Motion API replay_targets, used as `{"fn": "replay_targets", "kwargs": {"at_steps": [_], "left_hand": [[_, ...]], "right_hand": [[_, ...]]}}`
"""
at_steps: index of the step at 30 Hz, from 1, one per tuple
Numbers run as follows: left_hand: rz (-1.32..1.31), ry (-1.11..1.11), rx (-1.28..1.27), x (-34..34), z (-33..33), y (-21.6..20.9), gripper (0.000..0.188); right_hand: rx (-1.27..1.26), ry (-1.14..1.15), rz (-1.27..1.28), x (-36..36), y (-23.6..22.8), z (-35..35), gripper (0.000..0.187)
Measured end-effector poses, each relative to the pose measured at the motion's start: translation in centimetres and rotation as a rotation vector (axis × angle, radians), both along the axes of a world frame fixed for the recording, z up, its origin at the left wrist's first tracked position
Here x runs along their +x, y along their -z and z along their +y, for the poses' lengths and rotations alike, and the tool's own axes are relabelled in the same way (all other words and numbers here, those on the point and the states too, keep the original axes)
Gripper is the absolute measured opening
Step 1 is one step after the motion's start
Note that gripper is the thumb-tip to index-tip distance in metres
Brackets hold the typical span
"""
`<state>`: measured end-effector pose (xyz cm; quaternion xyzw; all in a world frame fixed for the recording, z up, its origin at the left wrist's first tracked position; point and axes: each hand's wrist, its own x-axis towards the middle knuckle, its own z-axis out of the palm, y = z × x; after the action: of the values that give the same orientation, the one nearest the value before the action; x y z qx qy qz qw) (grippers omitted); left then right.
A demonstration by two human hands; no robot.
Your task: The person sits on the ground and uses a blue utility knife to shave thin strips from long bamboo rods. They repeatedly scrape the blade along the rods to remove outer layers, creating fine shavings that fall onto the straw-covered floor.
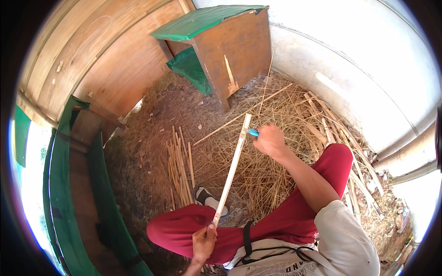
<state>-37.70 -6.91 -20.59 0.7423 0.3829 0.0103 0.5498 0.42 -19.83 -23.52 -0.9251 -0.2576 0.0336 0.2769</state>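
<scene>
Fingers of the left hand (204,242) clamp the near end of a long bamboo strip (232,168) at lower centre while the right hand (269,141) grips a blue-handled knife (252,132) near its far end, so shaving looks underway, with finished sticks (180,168) piled centre-left.

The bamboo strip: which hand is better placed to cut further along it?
Probably the right hand: it holds the blue-handled knife against the bamboo strip near its far end. The left hand only grips the near end at the knee.
</scene>
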Motion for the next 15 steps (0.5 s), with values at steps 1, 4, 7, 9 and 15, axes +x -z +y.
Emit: {"fn": "replay_targets", "kwargs": {"at_steps": [1,4,7,9,15], "left_hand": [[-0.003,0.002,0.009,0.0,-0.1,-0.1,0.045],[0.049,0.001,-0.031,-0.6,-0.7,-0.7,0.046],[0.170,-0.097,-0.321,-0.3,-1.9,-3.3,0.043],[0.197,-0.109,-0.393,-0.8,-2.2,-3.6,0.042],[0.360,-0.123,-0.282,-4.9,-1.8,-4.7,0.040]], "right_hand": [[-0.022,-0.005,-0.018,-0.2,-0.3,0.0,0.015],[-0.094,-0.022,-0.026,-0.7,-0.9,-0.3,0.013],[-0.180,-0.043,0.012,-0.8,0.3,-0.1,0.011],[-0.225,-0.065,-0.021,-0.9,2.2,0.4,0.009],[-0.426,0.147,0.025,5.3,9.7,-4.1,0.013]]}}
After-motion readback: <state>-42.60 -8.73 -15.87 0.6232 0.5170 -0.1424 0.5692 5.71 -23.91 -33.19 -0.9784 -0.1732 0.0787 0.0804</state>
